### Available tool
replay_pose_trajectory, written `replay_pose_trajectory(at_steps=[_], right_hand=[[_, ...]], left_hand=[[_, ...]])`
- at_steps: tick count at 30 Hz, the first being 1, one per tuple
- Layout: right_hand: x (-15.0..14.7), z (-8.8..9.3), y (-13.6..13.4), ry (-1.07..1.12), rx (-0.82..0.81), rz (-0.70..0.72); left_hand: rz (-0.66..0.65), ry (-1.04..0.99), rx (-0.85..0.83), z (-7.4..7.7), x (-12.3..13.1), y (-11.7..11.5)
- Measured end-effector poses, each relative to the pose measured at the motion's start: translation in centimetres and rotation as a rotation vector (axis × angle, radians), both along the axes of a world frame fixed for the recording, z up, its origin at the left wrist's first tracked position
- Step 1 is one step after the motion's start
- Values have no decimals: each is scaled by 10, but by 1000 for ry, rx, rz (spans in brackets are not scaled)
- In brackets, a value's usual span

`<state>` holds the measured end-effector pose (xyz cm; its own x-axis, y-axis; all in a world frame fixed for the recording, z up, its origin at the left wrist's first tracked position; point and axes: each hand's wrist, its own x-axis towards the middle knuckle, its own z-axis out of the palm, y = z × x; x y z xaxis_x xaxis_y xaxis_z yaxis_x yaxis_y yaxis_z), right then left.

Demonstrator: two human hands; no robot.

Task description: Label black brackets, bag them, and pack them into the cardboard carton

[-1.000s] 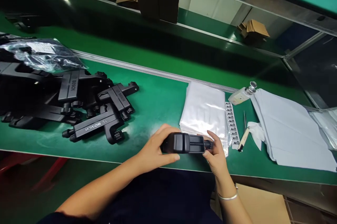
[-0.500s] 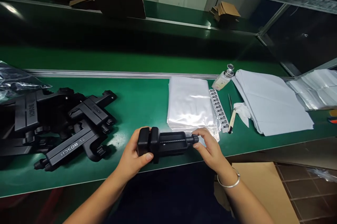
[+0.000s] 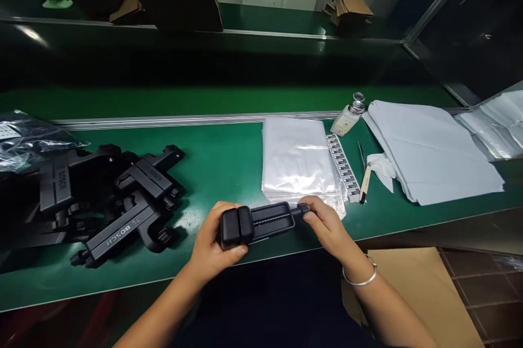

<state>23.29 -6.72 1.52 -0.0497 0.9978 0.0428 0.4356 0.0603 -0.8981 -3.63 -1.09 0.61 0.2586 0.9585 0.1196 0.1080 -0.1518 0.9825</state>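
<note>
The left hand (image 3: 210, 242) was curled around the end blocks of a black clamp (image 3: 272, 221), its thumb along the near side and its other fingers mostly hidden behind, while the right hand (image 3: 329, 228) pinched the small knob (image 3: 303, 210) at the opposite end between thumb and fingertips. The clamp thus lay between the two sets of fingers, its long recess and ridged rod facing up. The likeliest trouble was at the right fingertips: they had only a slim purchase on the knob, so a sideways push could have made them slip or tilted the clamp within the left grip. Had the left fingers loosened, the heavier-looking block end could have swung down toward the table edge just below. The stack of clear plastic sleeves (image 3: 297, 157), just beyond the right fingers, could have been creased or nudged by a stray knuckle. The pile of black parts (image 3: 118, 235), left of the left fingers, stood apart, so knocking it seemed less likely.
</note>
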Motion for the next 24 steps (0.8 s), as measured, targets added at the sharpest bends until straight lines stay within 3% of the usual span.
replay_pose_trajectory(at_steps=[3,7,9,14,17,22,24], right_hand=[[-3,0,1,27,-52,7],[-5,-1,3,-41,86,3],[-5,1,5,-62,130,16],[-4,4,11,76,-59,26],[-5,1,12,182,-101,17],[-5,1,10,56,-80,-17],[-4,0,12,107,-85,-25]], left_hand=[[28,3,-46,-2,0,2],[56,-90,-235,-15,0,4],[44,-95,-250,-18,-1,3],[63,-9,-116,-15,-1,2],[69,-86,-212,-15,3,4],[106,-175,-358,-16,9,6],[118,-229,-423,-12,13,7]])
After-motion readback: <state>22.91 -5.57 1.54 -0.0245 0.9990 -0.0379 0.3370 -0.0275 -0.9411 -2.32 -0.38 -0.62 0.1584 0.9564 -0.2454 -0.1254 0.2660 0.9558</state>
